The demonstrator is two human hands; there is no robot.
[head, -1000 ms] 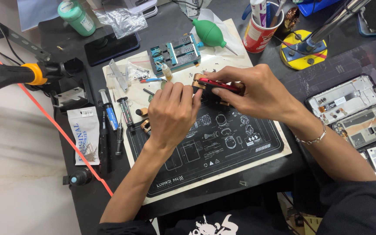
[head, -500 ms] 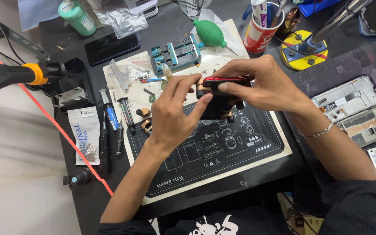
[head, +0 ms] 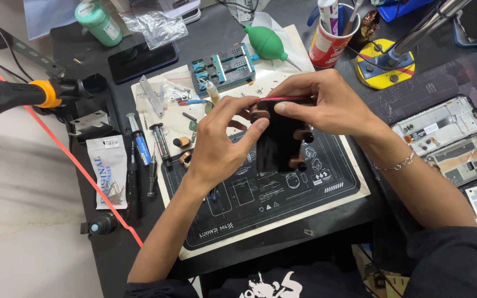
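Observation:
Both hands hold a dark smartphone (head: 279,140) with a red edge, raised on its side above the black repair mat (head: 282,204). Small brown clamps (head: 300,161) are clipped along the phone's edges. My left hand (head: 222,146) grips the phone's left side, thumb and fingers at a clamp near the top corner. My right hand (head: 324,102) pinches the top red edge from the right; a thin bracelet circles that wrist.
Syringes and screwdrivers (head: 147,149) lie left of the mat, with a small parts bag (head: 107,168). A blue phone jig (head: 224,69), green air blower (head: 267,43) and red cup (head: 329,38) stand behind. Opened phone frames (head: 451,138) lie at right. A black-and-orange tool (head: 17,94) rests at left.
The phone has been lifted off the mat and turned upright, its dark face toward me. Both hands shifted their grip along its top edge.

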